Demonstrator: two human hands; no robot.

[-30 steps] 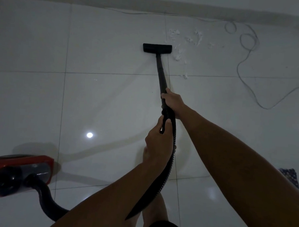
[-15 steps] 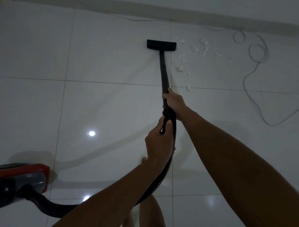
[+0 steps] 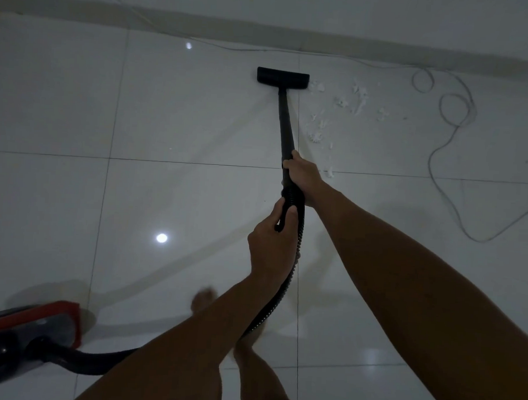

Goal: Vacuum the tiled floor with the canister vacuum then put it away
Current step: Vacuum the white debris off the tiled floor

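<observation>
The black vacuum wand [image 3: 285, 125] runs from my hands out to its floor nozzle [image 3: 282, 77], which lies flat on the white tiled floor [image 3: 185, 111] near the far wall. My right hand [image 3: 303, 174] grips the wand's lower end. Just behind it, my left hand [image 3: 271, 245] grips the handle where the ribbed hose [image 3: 278, 297] begins. The hose curves back under my left arm to the red and black canister [image 3: 30, 337] at the lower left. White debris [image 3: 342, 109] is scattered just right of the nozzle.
A thin power cord [image 3: 450, 123] loops on the floor at the right and runs along the base of the far wall [image 3: 295, 13]. My bare legs and feet [image 3: 249, 368] stand at the bottom centre, beside the hose.
The nozzle has slid a little farther toward the wall, left of the debris. The canister has trailed forward at the lower left, and I have stepped forward. Both hands keep their grips.
</observation>
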